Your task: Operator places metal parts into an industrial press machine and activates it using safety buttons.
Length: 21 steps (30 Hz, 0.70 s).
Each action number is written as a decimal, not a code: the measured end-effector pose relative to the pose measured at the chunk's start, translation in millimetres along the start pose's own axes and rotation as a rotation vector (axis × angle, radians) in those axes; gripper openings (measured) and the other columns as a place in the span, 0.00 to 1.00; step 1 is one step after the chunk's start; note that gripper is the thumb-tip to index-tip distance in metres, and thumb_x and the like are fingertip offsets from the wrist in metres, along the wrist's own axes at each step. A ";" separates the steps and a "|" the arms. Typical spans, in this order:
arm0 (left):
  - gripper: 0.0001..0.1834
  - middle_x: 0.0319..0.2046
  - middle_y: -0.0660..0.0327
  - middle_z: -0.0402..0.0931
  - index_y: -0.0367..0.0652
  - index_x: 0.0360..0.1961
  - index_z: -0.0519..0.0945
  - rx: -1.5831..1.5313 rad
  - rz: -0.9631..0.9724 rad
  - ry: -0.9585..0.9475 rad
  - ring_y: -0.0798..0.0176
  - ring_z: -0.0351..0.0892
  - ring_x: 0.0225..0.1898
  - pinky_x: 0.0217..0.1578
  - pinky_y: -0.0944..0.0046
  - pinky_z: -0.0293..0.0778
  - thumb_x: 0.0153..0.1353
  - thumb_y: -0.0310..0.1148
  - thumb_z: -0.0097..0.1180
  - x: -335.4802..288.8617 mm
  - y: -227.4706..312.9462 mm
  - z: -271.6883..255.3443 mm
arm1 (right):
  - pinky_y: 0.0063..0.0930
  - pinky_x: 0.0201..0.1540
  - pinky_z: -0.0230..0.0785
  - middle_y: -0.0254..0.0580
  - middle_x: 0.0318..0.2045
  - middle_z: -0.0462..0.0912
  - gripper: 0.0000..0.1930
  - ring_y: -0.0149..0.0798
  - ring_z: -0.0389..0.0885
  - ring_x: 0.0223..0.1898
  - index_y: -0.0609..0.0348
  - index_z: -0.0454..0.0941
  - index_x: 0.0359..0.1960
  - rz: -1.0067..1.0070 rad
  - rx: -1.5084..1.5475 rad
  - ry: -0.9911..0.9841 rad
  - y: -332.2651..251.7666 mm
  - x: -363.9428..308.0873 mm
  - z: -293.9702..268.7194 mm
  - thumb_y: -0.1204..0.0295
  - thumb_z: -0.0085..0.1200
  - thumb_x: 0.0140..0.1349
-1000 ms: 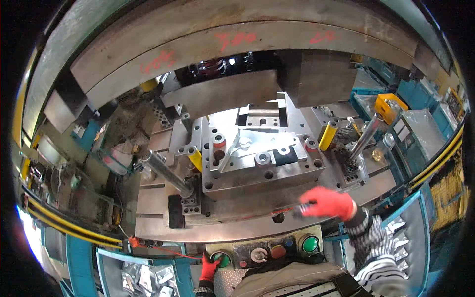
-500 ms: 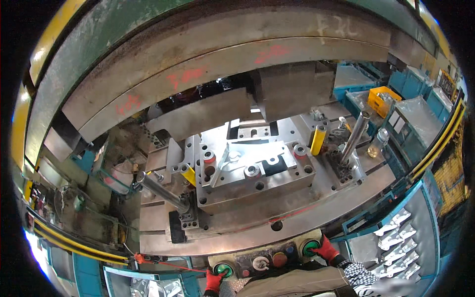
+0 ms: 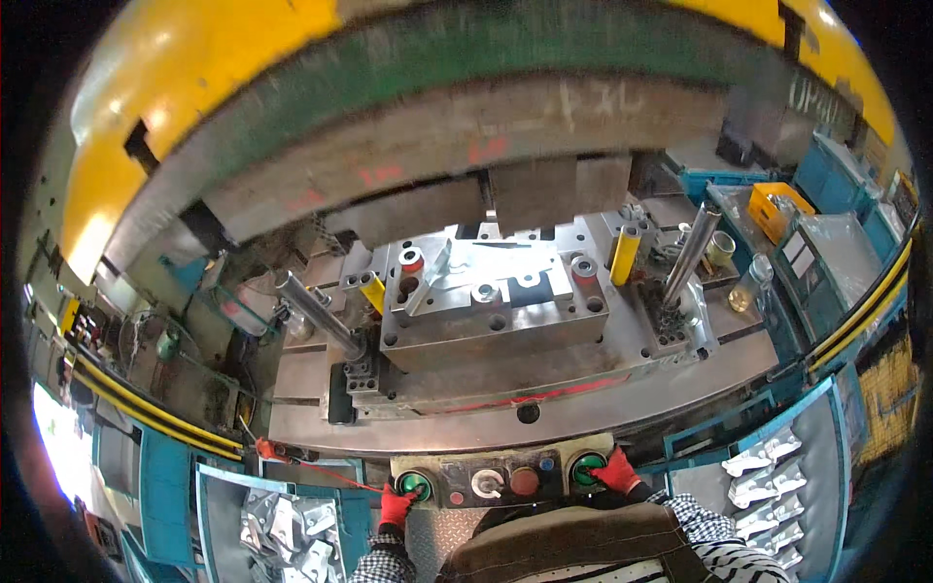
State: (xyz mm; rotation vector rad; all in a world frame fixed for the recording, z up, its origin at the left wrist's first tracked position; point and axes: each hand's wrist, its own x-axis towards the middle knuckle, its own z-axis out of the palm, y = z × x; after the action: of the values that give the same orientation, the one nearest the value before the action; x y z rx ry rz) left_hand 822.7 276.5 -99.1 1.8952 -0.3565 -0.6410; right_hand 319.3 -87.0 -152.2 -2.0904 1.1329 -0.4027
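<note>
My left hand [image 3: 396,506], in a red glove, rests at the left green push button [image 3: 415,486] of a control panel [image 3: 452,469], fingers stretched onto it. My right hand [image 3: 616,473], also red-gloved, reaches its fingers over the right green button [image 3: 588,468]. Neither hand holds anything. Beyond the panel stands a lower press die [image 3: 486,340], with a shiny sheet-metal part [image 3: 501,262] lying on top. Over its far side hangs the upper die [image 3: 559,189], under the press ram [image 3: 418,126]; a gap shows between the dies.
Steel guide posts [image 3: 316,311] and yellow posts [image 3: 625,255] flank the die. Blue bins with metal parts stand at lower left [image 3: 199,520] and lower right [image 3: 838,457]. A yellow crate [image 3: 768,219], a clear bottle [image 3: 750,284] and yellow rails [image 3: 160,418] lie farther out.
The ram and upper die have come down closer to the lower die. My view has shifted, bringing more of the yellow press frame into sight. Both hands stay at the green buttons.
</note>
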 end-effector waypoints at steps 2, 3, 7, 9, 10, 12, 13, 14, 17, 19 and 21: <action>0.54 0.57 0.53 0.80 0.35 0.74 0.60 0.028 -0.066 -0.035 0.56 0.81 0.55 0.54 0.57 0.81 0.46 0.18 0.77 -1.7 3.6 -11.5 | 0.49 0.64 0.69 0.73 0.60 0.74 0.57 0.66 0.74 0.63 0.80 0.60 0.68 0.020 -0.025 -0.030 -3.0 3.5 5.2 0.48 0.76 0.47; 0.55 0.57 0.52 0.79 0.35 0.75 0.59 0.044 -0.104 -0.052 0.55 0.81 0.55 0.54 0.57 0.81 0.45 0.17 0.77 -5.9 2.6 -16.0 | 0.50 0.63 0.70 0.75 0.59 0.74 0.58 0.68 0.74 0.62 0.82 0.59 0.67 0.052 -0.016 -0.052 -14.7 3.7 2.4 0.47 0.76 0.47; 0.55 0.59 0.49 0.78 0.32 0.74 0.59 0.015 -0.063 0.005 0.55 0.80 0.56 0.54 0.58 0.81 0.47 0.21 0.78 -20.8 7.6 -20.5 | 0.49 0.64 0.70 0.77 0.58 0.74 0.56 0.69 0.73 0.62 0.84 0.60 0.64 0.233 0.026 -0.156 -59.5 1.2 -17.6 0.47 0.75 0.48; 0.55 0.61 0.46 0.76 0.28 0.74 0.59 0.021 -0.088 0.001 0.53 0.79 0.58 0.57 0.57 0.79 0.47 0.25 0.80 -29.2 25.4 -6.2 | 0.49 0.65 0.69 0.76 0.58 0.74 0.55 0.69 0.72 0.62 0.83 0.61 0.64 0.215 0.035 -0.127 -60.6 -4.1 -27.0 0.47 0.75 0.48; 0.56 0.62 0.46 0.76 0.27 0.74 0.59 -0.020 -0.127 0.004 0.53 0.79 0.59 0.58 0.56 0.78 0.47 0.26 0.81 -35.6 37.1 -2.7 | 0.49 0.66 0.68 0.76 0.59 0.74 0.55 0.69 0.72 0.63 0.83 0.61 0.64 0.208 0.034 -0.114 -61.7 -7.6 -28.6 0.48 0.75 0.48; 0.57 0.63 0.45 0.75 0.25 0.73 0.59 0.013 -0.134 0.008 0.52 0.77 0.61 0.60 0.56 0.76 0.46 0.28 0.82 -35.0 52.3 4.3 | 0.49 0.66 0.67 0.76 0.59 0.73 0.55 0.68 0.71 0.63 0.84 0.60 0.65 0.221 0.001 -0.062 -53.6 -5.6 -25.8 0.48 0.75 0.49; 0.56 0.63 0.45 0.75 0.25 0.72 0.60 0.052 -0.140 0.020 0.52 0.77 0.61 0.60 0.56 0.76 0.46 0.28 0.82 -36.4 57.5 9.3 | 0.49 0.66 0.68 0.74 0.60 0.73 0.56 0.67 0.71 0.65 0.79 0.60 0.66 0.231 -0.033 -0.069 -48.8 -5.0 -25.0 0.48 0.77 0.48; 0.55 0.63 0.45 0.75 0.26 0.72 0.61 0.093 -0.144 0.030 0.52 0.77 0.61 0.60 0.56 0.77 0.46 0.28 0.82 -34.9 65.0 14.7 | 0.49 0.66 0.68 0.72 0.61 0.73 0.56 0.65 0.71 0.66 0.75 0.60 0.67 0.243 -0.067 -0.072 -37.1 -4.8 -22.2 0.49 0.78 0.46; 0.49 0.58 0.48 0.78 0.30 0.69 0.65 -0.066 -0.068 -0.011 0.52 0.81 0.56 0.56 0.55 0.80 0.47 0.25 0.80 -28.6 36.5 -1.3 | 0.50 0.69 0.65 0.72 0.63 0.71 0.56 0.65 0.69 0.67 0.72 0.61 0.69 0.260 -0.006 -0.100 -51.1 0.2 -18.9 0.47 0.77 0.47; 0.46 0.55 0.49 0.79 0.32 0.68 0.65 -0.254 -0.114 -0.021 0.52 0.82 0.53 0.54 0.55 0.81 0.48 0.21 0.78 -23.0 19.2 -15.3 | 0.49 0.71 0.63 0.70 0.65 0.70 0.55 0.65 0.68 0.68 0.70 0.62 0.71 0.187 0.068 -0.145 -64.4 -0.5 -26.2 0.46 0.75 0.49; 0.45 0.55 0.49 0.79 0.34 0.68 0.65 -0.168 -0.078 -0.017 0.52 0.82 0.52 0.55 0.54 0.81 0.49 0.20 0.76 -17.6 15.9 -16.8 | 0.46 0.69 0.66 0.63 0.63 0.73 0.53 0.59 0.72 0.66 0.68 0.63 0.70 0.085 0.135 -0.104 -59.7 -1.8 -24.9 0.53 0.78 0.48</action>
State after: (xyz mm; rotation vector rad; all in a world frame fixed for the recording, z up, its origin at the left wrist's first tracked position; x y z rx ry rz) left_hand 818.9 291.9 -74.7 1.7508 -0.2324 -0.7175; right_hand 339.9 -75.0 -92.1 -1.9169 1.0990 -0.3167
